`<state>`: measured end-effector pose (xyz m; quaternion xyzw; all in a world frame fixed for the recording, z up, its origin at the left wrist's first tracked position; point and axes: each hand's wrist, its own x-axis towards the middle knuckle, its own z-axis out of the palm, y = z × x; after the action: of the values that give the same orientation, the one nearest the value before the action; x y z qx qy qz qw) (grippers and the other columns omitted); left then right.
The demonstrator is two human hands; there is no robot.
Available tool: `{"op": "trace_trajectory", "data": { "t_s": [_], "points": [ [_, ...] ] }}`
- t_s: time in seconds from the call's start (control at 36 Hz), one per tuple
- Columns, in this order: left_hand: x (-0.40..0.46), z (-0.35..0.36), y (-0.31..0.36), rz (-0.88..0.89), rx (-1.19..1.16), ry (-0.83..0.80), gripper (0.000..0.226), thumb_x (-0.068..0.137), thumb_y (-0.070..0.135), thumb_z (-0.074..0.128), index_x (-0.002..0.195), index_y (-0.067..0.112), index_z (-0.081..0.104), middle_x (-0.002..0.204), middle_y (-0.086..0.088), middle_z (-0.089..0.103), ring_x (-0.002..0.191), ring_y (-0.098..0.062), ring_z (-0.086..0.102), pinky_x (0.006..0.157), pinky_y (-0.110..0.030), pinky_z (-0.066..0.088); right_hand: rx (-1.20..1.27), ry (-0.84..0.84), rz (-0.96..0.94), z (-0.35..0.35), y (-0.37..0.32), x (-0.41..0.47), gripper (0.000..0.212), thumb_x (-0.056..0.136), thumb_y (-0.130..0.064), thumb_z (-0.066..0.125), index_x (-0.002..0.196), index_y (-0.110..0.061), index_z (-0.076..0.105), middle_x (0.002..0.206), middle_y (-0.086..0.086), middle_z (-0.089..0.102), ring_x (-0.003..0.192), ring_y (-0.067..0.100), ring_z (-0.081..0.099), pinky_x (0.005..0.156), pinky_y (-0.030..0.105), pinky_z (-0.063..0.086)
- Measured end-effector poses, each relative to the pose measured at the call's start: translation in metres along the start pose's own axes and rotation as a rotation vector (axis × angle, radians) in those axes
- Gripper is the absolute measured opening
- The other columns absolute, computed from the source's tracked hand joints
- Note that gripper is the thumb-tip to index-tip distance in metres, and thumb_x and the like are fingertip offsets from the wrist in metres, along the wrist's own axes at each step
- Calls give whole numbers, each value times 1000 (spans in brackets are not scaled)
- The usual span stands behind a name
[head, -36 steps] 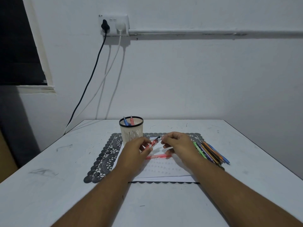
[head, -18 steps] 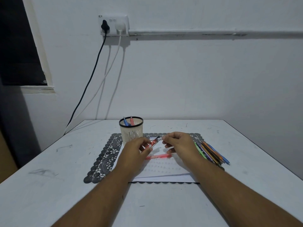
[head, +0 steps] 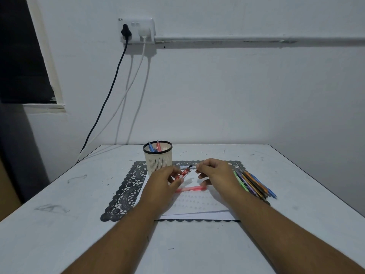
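My left hand (head: 164, 182) pinches a small red tube with white lettering (head: 183, 173), tilted up to the right above a sheet of white paper (head: 195, 206). My right hand (head: 215, 175) pinches something thin at the tube's dark upper tip; what it holds is too small to make out. A red pen (head: 192, 188) lies flat on the paper below both hands. Behind my left hand stands a cream mesh pen cup (head: 158, 158) with a blue pen and a red pen in it.
A black lace placemat (head: 128, 186) lies under the paper on a white table (head: 69, 224). Several coloured pens (head: 254, 184) lie bundled right of my right hand. Cables hang from a wall socket (head: 136, 30) down behind the table's far left corner.
Hardly anything differs. Both hands stay at the red tube, and my right hand's fingertips have shifted slightly at its tip.
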<state>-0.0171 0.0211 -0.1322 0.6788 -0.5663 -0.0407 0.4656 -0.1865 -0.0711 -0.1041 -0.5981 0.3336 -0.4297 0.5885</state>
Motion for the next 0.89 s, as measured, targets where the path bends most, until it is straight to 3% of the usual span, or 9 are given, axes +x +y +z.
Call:
{"op": "trace_trajectory", "data": {
  "t_s": [0.33,0.5,0.72,0.89],
  "points": [
    [-1,0,0,-1,7,4,14,94,23,71,107,28,72,94,15,68,84,-4,62,79,-40,58,-27,-48,1,0,0,0,5,91,0,74,96,1,74,91,21,72,68,30,63,56,41,57],
    [-1,0,0,25,36,2,17,95,24,70,111,28,72,96,18,66,86,-1,60,79,-35,56,52,-67,21,1,1,1,7,88,4,75,93,1,71,84,16,70,64,29,63,58,43,54],
    [0,1,-1,68,66,2,17,96,23,69,112,28,72,97,18,64,85,-1,59,75,-31,53,99,-64,19,0,2,4,16,87,7,75,101,3,70,85,13,72,73,23,67,62,36,56],
    [0,1,-2,77,66,-5,19,96,23,69,114,28,71,100,18,64,86,0,59,79,-34,55,131,-79,64,2,2,3,9,89,6,73,96,2,76,83,9,74,79,23,67,71,35,59]
  ]
}}
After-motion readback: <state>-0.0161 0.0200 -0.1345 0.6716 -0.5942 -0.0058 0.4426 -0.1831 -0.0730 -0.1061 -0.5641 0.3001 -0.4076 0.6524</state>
